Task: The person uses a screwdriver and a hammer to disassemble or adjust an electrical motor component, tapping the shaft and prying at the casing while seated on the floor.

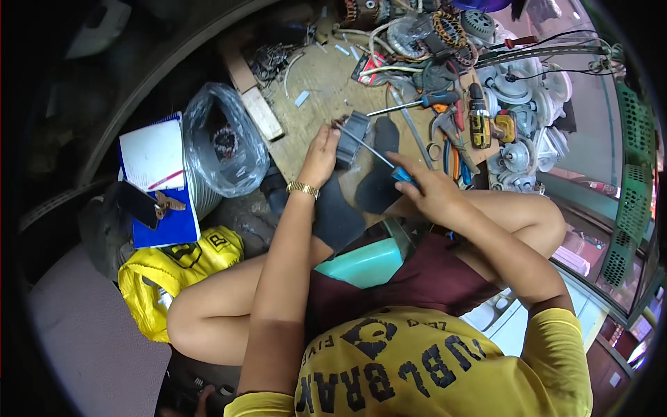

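Observation:
My left hand grips a grey metal block, which looks like a motor core, at the work board's front middle. My right hand is closed on a blue-handled screwdriver, its shaft reaching up-left to the block by my left fingers; the exact tip contact is too small to tell. Dark flat pads lie beside and under the block. Just behind it lies another screwdriver with an orange-and-dark handle, near a metal strip, pliers and a yellow-black drill.
The plywood board carries motor windings, wires and wood pieces. At left are a bagged bucket, notebooks with a phone, and a yellow bag. White plastic parts crowd the right, by a perforated green rail.

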The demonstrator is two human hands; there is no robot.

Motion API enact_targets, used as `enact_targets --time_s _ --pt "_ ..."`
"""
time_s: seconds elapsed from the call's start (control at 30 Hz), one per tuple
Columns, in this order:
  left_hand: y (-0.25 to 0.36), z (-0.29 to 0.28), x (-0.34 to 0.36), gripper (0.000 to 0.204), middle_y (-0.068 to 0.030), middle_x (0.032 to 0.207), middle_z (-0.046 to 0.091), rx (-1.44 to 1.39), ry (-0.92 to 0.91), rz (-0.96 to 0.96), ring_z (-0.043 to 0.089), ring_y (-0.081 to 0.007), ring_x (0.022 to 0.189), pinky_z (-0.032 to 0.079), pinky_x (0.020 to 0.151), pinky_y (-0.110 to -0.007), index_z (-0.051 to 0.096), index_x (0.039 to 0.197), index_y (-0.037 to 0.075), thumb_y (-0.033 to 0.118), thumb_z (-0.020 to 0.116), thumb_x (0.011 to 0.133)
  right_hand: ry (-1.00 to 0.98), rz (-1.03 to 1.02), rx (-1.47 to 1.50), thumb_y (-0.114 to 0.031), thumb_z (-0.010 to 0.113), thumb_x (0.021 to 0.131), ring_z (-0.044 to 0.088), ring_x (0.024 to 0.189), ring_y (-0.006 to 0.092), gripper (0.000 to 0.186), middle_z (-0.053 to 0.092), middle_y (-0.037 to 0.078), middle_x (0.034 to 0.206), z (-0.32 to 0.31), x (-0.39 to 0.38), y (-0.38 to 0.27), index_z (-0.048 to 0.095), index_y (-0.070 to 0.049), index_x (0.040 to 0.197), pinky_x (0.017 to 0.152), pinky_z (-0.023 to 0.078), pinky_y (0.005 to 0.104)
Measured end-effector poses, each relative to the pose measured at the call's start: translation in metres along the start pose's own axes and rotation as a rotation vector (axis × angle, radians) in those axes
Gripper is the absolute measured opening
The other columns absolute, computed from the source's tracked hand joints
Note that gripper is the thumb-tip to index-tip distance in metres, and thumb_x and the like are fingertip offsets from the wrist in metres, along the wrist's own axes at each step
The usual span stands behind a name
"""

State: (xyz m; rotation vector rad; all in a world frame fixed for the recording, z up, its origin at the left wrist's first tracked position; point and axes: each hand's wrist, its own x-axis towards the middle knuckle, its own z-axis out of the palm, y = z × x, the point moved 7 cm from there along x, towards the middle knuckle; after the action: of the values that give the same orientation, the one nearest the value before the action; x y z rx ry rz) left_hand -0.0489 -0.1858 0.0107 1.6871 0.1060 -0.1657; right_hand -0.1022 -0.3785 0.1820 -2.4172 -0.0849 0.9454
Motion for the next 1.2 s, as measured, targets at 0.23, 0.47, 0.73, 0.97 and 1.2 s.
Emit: enact_targets --time_s 0.23,0.47,0.73,0.97,1.2 --pt "0.021 0.026 0.002 0.034 -0.0217 0.079 0.057 0.103 -0.225 0.023 0.058 -0.0378 0.079 0.043 0.074 -0.045 0.053 0.083 0.002 0.032 0.039 0.092 -0.004 -0.149 0.029 -0.014 0.067 0.087 0.068 0.087 0.0379 0.038 0.069 0.02 0.092 -0.071 -0.043 0.02 0.053 0.0 0.12 0.079 0.051 0.0462" --pt "0.029 0.037 0.0 0.033 -0.0228 0.079 0.057 0.279 -0.374 0.089 0.057 -0.0398 0.079 0.044 0.075 -0.045 0.055 0.085 0.001 0.031 0.041 0.091 -0.142 0.253 0.487 -0.017 0.067 0.094 0.052 0.064 0.0078 0.034 0.056 0.003 0.08 -0.088 -0.094 0.034 0.056 -0.001 0.123 0.051 0.039 0.0258" --pt "0.029 0.046 0.002 0.031 -0.0234 0.077 0.05 0.192 -0.484 0.028 0.056 -0.0371 0.076 0.043 0.073 -0.042 0.053 0.085 -0.001 0.029 0.046 0.088 -0.1 0.086 0.169 -0.024 0.066 0.095 0.067 0.09 0.0272 0.038 0.071 0.019 0.098 -0.098 -0.073 0.057 0.066 0.003 0.121 0.085 0.051 0.0386" --pt "0.037 0.044 0.001 0.028 -0.0225 0.068 0.049 0.336 -0.453 0.097 0.054 -0.0386 0.065 0.042 0.063 -0.044 0.051 0.079 0.0 0.027 0.053 0.086 -0.228 0.0 0.057 -0.026 0.066 0.095 0.07 0.095 0.0281 0.039 0.073 0.021 0.1 -0.106 -0.03 0.06 0.067 0.001 0.124 0.087 0.053 0.0392" --pt "0.048 0.045 0.001 0.034 -0.0178 0.063 0.049 0.327 -0.488 0.07 0.051 -0.0332 0.058 0.041 0.058 -0.041 0.052 0.077 0.002 0.03 0.068 0.089 -0.486 0.063 -0.123 -0.02 0.065 0.095 0.069 0.093 0.0269 0.038 0.073 0.02 0.101 -0.12 0.017 0.036 0.065 0.002 0.126 0.086 0.053 0.0385"
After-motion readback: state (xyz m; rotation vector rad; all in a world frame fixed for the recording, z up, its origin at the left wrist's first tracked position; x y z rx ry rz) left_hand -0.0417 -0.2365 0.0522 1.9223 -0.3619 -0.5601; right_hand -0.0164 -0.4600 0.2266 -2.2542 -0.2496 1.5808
